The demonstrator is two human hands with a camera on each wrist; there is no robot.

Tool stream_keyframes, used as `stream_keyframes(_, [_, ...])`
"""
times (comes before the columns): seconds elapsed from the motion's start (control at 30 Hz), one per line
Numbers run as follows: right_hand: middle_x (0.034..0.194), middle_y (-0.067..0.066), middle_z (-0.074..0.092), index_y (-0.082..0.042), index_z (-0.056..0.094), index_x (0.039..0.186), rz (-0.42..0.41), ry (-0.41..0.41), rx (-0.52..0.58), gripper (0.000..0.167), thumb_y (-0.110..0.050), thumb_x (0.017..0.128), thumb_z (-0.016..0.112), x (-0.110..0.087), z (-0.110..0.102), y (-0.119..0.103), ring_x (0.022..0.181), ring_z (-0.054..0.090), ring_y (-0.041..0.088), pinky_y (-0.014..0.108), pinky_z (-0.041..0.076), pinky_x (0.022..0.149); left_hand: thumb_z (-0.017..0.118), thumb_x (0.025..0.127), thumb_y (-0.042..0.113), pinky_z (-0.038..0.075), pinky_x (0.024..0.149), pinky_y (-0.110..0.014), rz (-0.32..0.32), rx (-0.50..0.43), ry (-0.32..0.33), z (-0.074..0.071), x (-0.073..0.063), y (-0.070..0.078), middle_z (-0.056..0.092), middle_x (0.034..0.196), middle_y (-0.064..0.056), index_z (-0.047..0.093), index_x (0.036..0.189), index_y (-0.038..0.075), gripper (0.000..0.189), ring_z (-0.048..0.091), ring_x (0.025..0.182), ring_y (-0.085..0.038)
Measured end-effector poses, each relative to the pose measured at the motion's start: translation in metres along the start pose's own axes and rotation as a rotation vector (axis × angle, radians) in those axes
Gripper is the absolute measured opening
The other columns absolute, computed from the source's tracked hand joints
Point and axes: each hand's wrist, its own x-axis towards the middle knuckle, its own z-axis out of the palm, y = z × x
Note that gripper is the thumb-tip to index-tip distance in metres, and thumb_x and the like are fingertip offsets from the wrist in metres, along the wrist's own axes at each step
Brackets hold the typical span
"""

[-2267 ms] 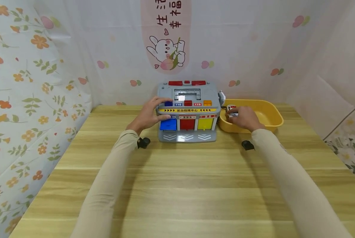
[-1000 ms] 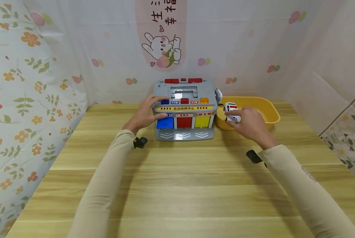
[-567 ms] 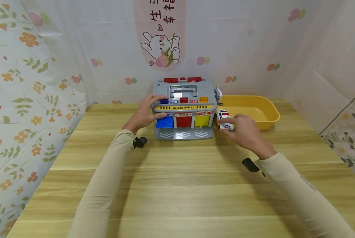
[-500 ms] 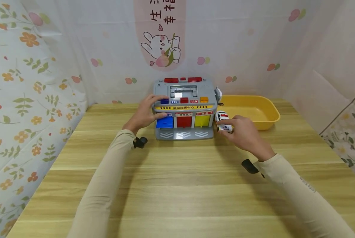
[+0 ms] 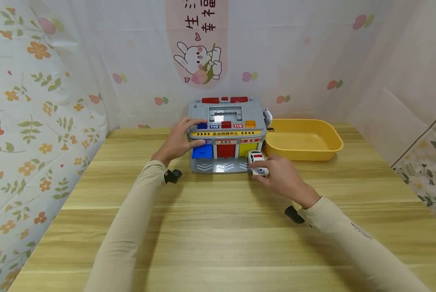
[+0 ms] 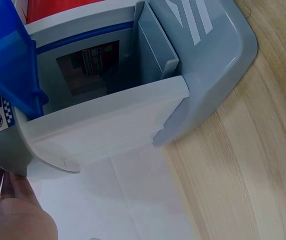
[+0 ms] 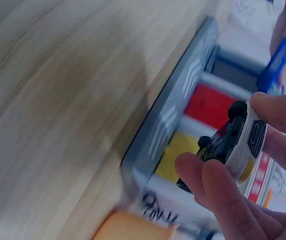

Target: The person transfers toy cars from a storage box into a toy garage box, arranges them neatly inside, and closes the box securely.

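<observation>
The grey toy rescue station point(image 5: 252, 111) stands at the back of the table, with blue, red and yellow doors. My left hand point(image 5: 175, 142) grips its upper left corner, thumb at the front and fingers on top. The blue door point(image 6: 8, 55) is raised, and the bay point(image 6: 125, 65) behind it shows open in the left wrist view. In my right hand point(image 5: 285, 180) a white toy car point(image 5: 262, 172) with a red roof patch is pinched between thumb and fingers. The car hangs before the yellow door point(image 7: 175, 155), its wheeled underside facing the right wrist camera.
A yellow plastic bin point(image 5: 305, 155) stands right of the station, close against it. The wooden table point(image 5: 218, 235) stretches toward me. A printed curtain point(image 5: 141, 61) hangs just behind the station.
My right hand has lifted the toy car out of the yellow bin and carried it left and nearer, to the station's right front. The left hand has kept its hold on the station.
</observation>
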Motion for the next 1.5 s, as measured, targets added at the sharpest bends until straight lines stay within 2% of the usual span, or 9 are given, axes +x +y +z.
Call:
stream_keyframes(0.23, [0.115, 0.02, 0.071, -0.021, 0.076, 0.118, -0.018, -0.047, 0.016, 0.032, -0.029, 0.087, 0.078, 0.01, 0.009, -0.024, 0.093, 0.062, 0.027, 0.037, 0.056, 0.076, 0.079, 0.087, 0.024, 0.038, 0.115, -0.054, 0.005, 0.001, -0.001, 0.0, -0.002, -0.001, 0.049, 0.137, -0.012, 0.053, 0.145, 0.026, 0.064, 0.043, 0.13, -0.03])
stream_keyframes(0.37, [0.113, 0.019, 0.07, -0.023, 0.074, 0.123, -0.053, -0.089, 0.014, 0.034, -0.03, 0.09, 0.075, 0.017, 0.016, -0.035, 0.093, 0.062, 0.026, 0.038, 0.057, 0.08, 0.078, 0.087, 0.024, 0.038, 0.116, -0.054, 0.01, -0.002, 0.006, 0.001, -0.002, -0.001, 0.049, 0.138, -0.012, 0.053, 0.145, 0.026, 0.063, 0.043, 0.13, -0.03])
stream_keyframes(0.6, [0.109, 0.017, 0.07, -0.023, 0.072, 0.126, -0.126, -0.104, 0.037, 0.036, -0.028, 0.09, 0.075, 0.027, 0.032, -0.053, 0.087, 0.062, 0.023, 0.036, 0.057, 0.076, 0.078, 0.088, 0.023, 0.037, 0.116, -0.055, 0.02, -0.007, 0.007, 0.002, -0.002, -0.002, 0.049, 0.139, -0.013, 0.053, 0.145, 0.025, 0.062, 0.043, 0.13, -0.031])
stream_keyframes(0.77, [0.113, 0.019, 0.069, -0.023, 0.07, 0.128, -0.17, -0.107, 0.011, 0.037, -0.027, 0.091, 0.074, 0.034, 0.041, -0.064, 0.093, 0.066, 0.027, 0.041, 0.06, 0.083, 0.078, 0.088, 0.021, 0.037, 0.115, -0.055, 0.031, -0.017, 0.019, 0.002, -0.003, -0.004, 0.049, 0.136, -0.013, 0.054, 0.144, 0.023, 0.061, 0.043, 0.127, -0.031])
stream_keyframes(0.93, [0.117, 0.02, 0.067, -0.023, 0.069, 0.13, -0.185, -0.113, -0.026, 0.038, -0.026, 0.092, 0.073, 0.038, 0.045, -0.071, 0.094, 0.066, 0.029, 0.042, 0.06, 0.085, 0.078, 0.088, 0.022, 0.038, 0.115, -0.054, 0.032, -0.022, 0.022, 0.001, -0.005, -0.003, 0.049, 0.136, -0.013, 0.053, 0.144, 0.024, 0.061, 0.043, 0.128, -0.031])
stream_keyframes(1.13, [0.116, 0.02, 0.068, -0.02, 0.07, 0.128, -0.212, -0.102, 0.0, 0.036, -0.026, 0.093, 0.072, 0.047, 0.05, -0.08, 0.092, 0.066, 0.027, 0.041, 0.06, 0.084, 0.077, 0.088, 0.022, 0.038, 0.115, -0.054, 0.034, -0.017, 0.025, 0.001, -0.005, -0.003, 0.049, 0.136, -0.014, 0.053, 0.145, 0.024, 0.061, 0.043, 0.127, -0.031])
stream_keyframes(1.37, [0.121, 0.022, 0.067, -0.018, 0.069, 0.129, -0.241, -0.14, -0.023, 0.037, -0.029, 0.094, 0.071, 0.062, 0.061, -0.093, 0.097, 0.069, 0.03, 0.043, 0.061, 0.085, 0.077, 0.088, 0.023, 0.038, 0.115, -0.053, 0.04, -0.022, 0.029, 0.002, -0.004, -0.003, 0.049, 0.136, -0.012, 0.054, 0.144, 0.024, 0.061, 0.043, 0.127, -0.03])
stream_keyframes(1.5, [0.125, 0.02, 0.067, -0.018, 0.068, 0.129, -0.236, -0.131, -0.044, 0.035, -0.026, 0.095, 0.07, 0.07, 0.068, -0.098, 0.101, 0.07, 0.03, 0.042, 0.061, 0.086, 0.077, 0.089, 0.022, 0.038, 0.113, -0.052, 0.057, -0.021, 0.031, 0.002, -0.003, -0.003, 0.049, 0.135, -0.013, 0.054, 0.144, 0.023, 0.06, 0.043, 0.126, -0.03])
